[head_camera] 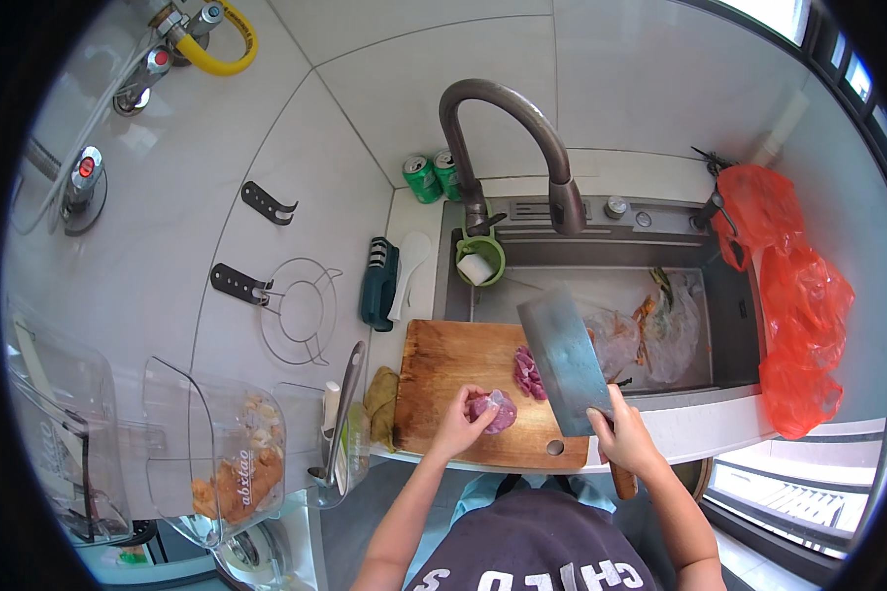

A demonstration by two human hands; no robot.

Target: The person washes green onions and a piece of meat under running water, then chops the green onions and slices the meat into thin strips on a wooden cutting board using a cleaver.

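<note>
My left hand (pixel 461 424) holds a piece of raw red meat (pixel 497 411) with whitish membrane on it, over the near middle of a wooden cutting board (pixel 443 362). In my right hand (pixel 630 436) is a Chinese cleaver (pixel 565 362), raised with its broad blade tilted up and left above the board's right side. Its wooden handle (pixel 624 480) shows below my palm. A small heap of cut meat pieces (pixel 528 373) lies on the board, partly hidden behind the blade. The board spans the counter and the sink's near left corner.
The sink (pixel 547 284) holds clear plastic bags (pixel 676 332) and vegetable scraps, under a curved faucet (pixel 503 92). Red plastic bags (pixel 802 303) line the right side. A knife sharpener (pixel 379 284), white rice paddle (pixel 410 270) and folded cloth (pixel 381 406) sit left of the board. Green cans (pixel 421 179) stand behind.
</note>
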